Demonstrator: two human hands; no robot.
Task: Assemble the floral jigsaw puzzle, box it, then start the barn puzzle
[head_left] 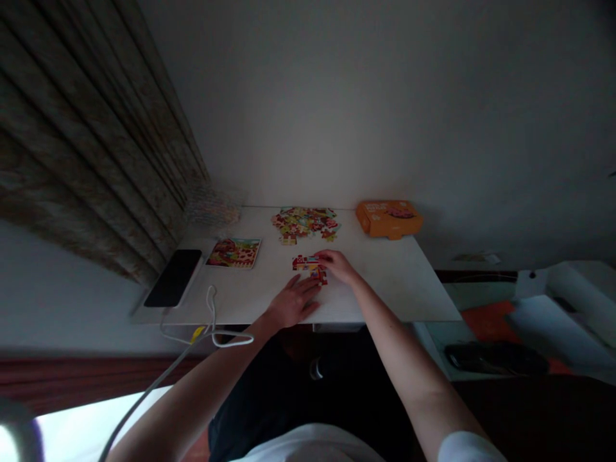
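A small group of joined jigsaw puzzle pieces [305, 263], red with some yellow and blue, lies on the white table [389, 276] in front of me. My left hand [292, 303] rests on the table just below it, fingers stretched out, with fingertips at the lower pieces. At the upper right end of the group, my right hand [337, 264] has its thumb and fingers closed on a puzzle piece, mostly hidden by the fingertips. Beyond both hands lies a pile of loose puzzle pieces [305, 222].
An orange box [391, 219] stands at the back right. On the left lie a picture card [234, 253] and a black-screened phone [174, 278], with a white cable [212, 314] over the front edge. Clear bubble wrap [212, 204] sits in the back left corner beside the curtain [96, 128].
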